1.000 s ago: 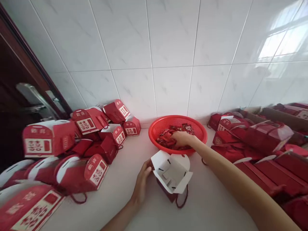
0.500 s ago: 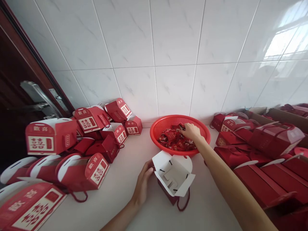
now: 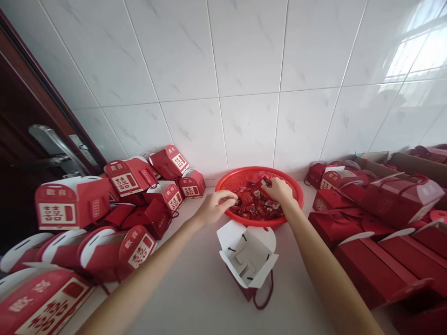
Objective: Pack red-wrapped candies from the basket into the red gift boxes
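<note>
A red plastic basket point(image 3: 260, 171) holds a heap of small red-wrapped packets point(image 3: 254, 200). My right hand point(image 3: 279, 190) is inside its right part, fingers pinched on a red packet with a dark patch. At the basket's left rim is my left hand point(image 3: 217, 206), its fingers closed over the edge of the heap; what they hold, if anything, is too small to make out. In front of the basket stands an opened box point(image 3: 246, 260), white inside, flaps spread, a dark red cord hanging at its right. Neither hand touches this box.
Red boxes with white labels point(image 3: 56, 213) are piled at the left, beside a dark door with a metal handle point(image 3: 57, 149). More red boxes point(image 3: 377, 270) crowd the right side. A tiled wall point(image 3: 247, 130) rises behind.
My left hand has let go of the open box and moved up to the basket's left rim. My right hand stays in the basket, now with a packet showing at its fingertips.
</note>
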